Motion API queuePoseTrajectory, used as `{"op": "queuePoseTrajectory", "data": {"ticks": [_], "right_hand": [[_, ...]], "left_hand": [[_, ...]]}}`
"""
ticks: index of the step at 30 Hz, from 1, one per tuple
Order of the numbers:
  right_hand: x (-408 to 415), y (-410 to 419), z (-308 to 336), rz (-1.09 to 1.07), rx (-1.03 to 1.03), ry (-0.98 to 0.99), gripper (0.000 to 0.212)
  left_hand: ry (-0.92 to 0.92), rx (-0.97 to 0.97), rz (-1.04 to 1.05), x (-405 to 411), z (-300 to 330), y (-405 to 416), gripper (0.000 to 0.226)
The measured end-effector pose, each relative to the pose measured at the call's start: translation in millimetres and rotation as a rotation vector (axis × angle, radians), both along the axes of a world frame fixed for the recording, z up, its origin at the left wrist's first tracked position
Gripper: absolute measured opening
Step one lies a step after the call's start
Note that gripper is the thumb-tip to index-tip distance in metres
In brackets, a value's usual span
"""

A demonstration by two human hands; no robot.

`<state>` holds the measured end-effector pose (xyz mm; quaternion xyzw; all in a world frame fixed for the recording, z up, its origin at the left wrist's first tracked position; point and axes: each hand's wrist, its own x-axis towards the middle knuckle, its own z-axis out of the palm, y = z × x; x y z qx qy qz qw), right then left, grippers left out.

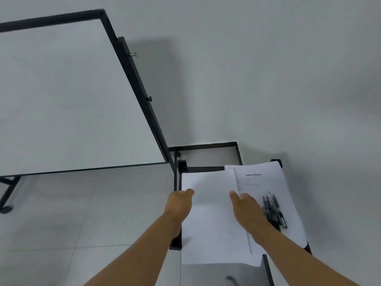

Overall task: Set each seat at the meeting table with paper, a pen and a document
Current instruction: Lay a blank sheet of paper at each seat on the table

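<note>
A stack of blank white paper lies on a small black-framed cart at the lower right. Beside it on the right lies a pile of printed documents, with several black pens lying on top. My left hand is at the left edge of the blank stack, thumb on the top sheet, whose far edge is lifted. My right hand rests flat on the paper near the seam between the two piles, fingers apart.
A large whiteboard on a black wheeled stand leans at the left, its leg next to the cart. A white wall is behind. Light grey floor tiles spread to the left of the cart.
</note>
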<state>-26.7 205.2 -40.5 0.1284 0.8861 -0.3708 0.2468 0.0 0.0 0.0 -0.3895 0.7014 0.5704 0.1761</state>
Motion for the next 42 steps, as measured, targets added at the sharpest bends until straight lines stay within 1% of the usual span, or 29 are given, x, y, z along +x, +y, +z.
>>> {"op": "queuePoseTrajectory", "data": {"ticks": [3, 6, 8, 12, 15, 16, 19, 20, 22, 23, 25, 26, 27, 28, 30, 31, 36, 37, 39, 42], "right_hand": [[-6, 5, -19, -0.089, -0.005, -0.052, 0.047], [-10, 3, -26, -0.046, 0.076, -0.042, 0.033], [-15, 1, -26, -0.044, 0.114, -0.066, 0.026], [-26, 2, -31, -0.144, 0.032, -0.141, 0.030], [-31, 2, -33, -0.203, -0.042, -0.193, 0.023], [-33, 2, -32, -0.220, -0.058, -0.201, 0.020], [-36, 3, -38, -0.244, -0.078, -0.216, 0.031], [-36, 2, -40, -0.249, -0.083, -0.222, 0.027], [-34, 1, -39, -0.229, -0.107, -0.243, 0.011], [-32, 1, -40, -0.203, -0.130, -0.241, 0.023], [-27, -1, -41, -0.129, -0.161, -0.211, 0.057], [-25, 0, -41, -0.103, -0.177, -0.193, 0.065], [-23, 0, -41, -0.069, -0.171, -0.179, 0.066], [-20, 0, -41, -0.039, -0.150, -0.162, 0.059], [-17, 3, -43, -0.010, -0.135, -0.124, 0.029], [-15, 4, -44, -0.011, -0.142, -0.112, 0.021], [-13, 6, -39, -0.036, -0.214, -0.079, 0.023], [-13, 9, -36, -0.042, -0.236, -0.076, 0.023], [-13, 15, -27, -0.039, -0.285, -0.069, 0.025], [-16, 23, -2, -0.044, -0.353, -0.026, 0.035]], "left_hand": [[-0.071, -0.046, 0.021, -8, -23, -4, 0.039], [-0.123, -0.075, -0.008, -10, -43, -6, 0.028], [-0.138, -0.091, -0.014, -10, -52, -6, 0.028], [-0.152, -0.182, -0.055, -11, -60, -7, 0.030], [-0.156, -0.204, -0.065, -13, -62, -8, 0.029], [-0.162, -0.208, -0.072, -13, -62, -8, 0.027], [-0.155, -0.238, -0.109, -13, -63, -7, 0.010], [-0.155, -0.237, -0.111, -12, -63, -7, 0.011], [-0.154, -0.235, -0.113, -10, -64, -6, 0.029], [-0.155, -0.235, -0.111, -10, -67, -7, 0.038], [-0.170, -0.232, -0.108, -8, -67, -7, 0.047], [-0.176, -0.231, -0.107, -9, -67, -7, 0.049], [-0.177, -0.233, -0.106, -8, -67, -7, 0.050], [-0.176, -0.233, -0.108, -8, -66, -6, 0.051], [-0.160, -0.228, -0.101, -6, -63, -2, 0.052], [-0.150, -0.221, -0.097, -5, -63, -1, 0.053], [-0.144, -0.163, -0.048, -1, -59, 2, 0.053], [-0.154, -0.135, -0.021, 1, -57, 1, 0.047], [-0.149, -0.094, 0.017, 7, -53, 0, 0.029], [-0.123, -0.071, 0.025, 12, -35, -1, 0.018]]}}
